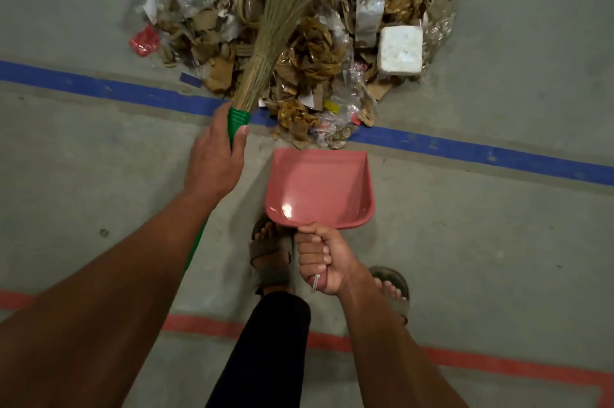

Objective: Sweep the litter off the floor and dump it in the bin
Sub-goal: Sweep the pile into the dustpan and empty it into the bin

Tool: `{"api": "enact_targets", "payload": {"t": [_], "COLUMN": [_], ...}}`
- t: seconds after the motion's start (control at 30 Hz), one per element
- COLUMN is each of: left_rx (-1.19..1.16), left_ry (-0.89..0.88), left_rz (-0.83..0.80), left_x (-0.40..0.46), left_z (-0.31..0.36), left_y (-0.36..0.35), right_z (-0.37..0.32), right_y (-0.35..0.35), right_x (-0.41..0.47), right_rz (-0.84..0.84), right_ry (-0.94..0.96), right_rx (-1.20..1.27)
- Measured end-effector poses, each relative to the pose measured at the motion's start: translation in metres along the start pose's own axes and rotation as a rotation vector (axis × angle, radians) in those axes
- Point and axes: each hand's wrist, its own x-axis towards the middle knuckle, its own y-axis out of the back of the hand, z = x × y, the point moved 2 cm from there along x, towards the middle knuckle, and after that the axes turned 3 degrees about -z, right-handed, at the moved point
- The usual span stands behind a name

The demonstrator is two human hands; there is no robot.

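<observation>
A heap of litter [309,52] lies on the grey floor ahead: torn cardboard, clear plastic wrap, paper and a white foam block [400,50]. My left hand [216,155] grips the green handle of a grass broom [279,19] just below the bristles, which lie across the heap. My right hand [320,258] grips the handle of a pink dustpan [319,188]. The pan is empty and its open lip sits just short of the near edge of the heap. No bin is in view.
A blue tape line [481,151] crosses the floor under the heap's near edge. A red tape line [498,364] runs behind my feet. My sandalled feet [272,258] stand right behind the dustpan. A red wrapper [144,40] lies at the heap's left.
</observation>
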Motion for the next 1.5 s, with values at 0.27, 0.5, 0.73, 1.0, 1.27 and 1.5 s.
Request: {"api": "enact_targets", "payload": {"t": [0.27,0.5,0.73,1.0,1.27,1.5], "left_rx": [0.016,0.056,0.172,0.164,0.116,0.195], "left_ry": [-0.067,-0.097,-0.130,-0.090,-0.092,-0.055], "left_rz": [-0.033,-0.069,-0.209,-0.364,-0.146,-0.328], "left_x": [0.047,0.066,0.086,0.027,0.038,0.099], "left_z": [-0.031,-0.031,-0.039,-0.073,-0.046,-0.035], "left_y": [-0.023,-0.027,-0.029,-0.019,-0.011,-0.037], "right_z": [-0.058,-0.108,-0.116,-0.117,-0.116,-0.119], "right_y": [0.009,-0.021,-0.027,-0.034,-0.032,-0.033], "right_x": [0.044,0.053,0.058,0.054,0.054,0.051], "right_rz": [-0.030,-0.025,0.000,0.040,0.084,0.166], "right_ry": [-0.022,0.018,0.037,0.036,0.028,0.044], "right_rx": [-0.131,-0.238,-0.273,-0.298,-0.308,-0.352]}}
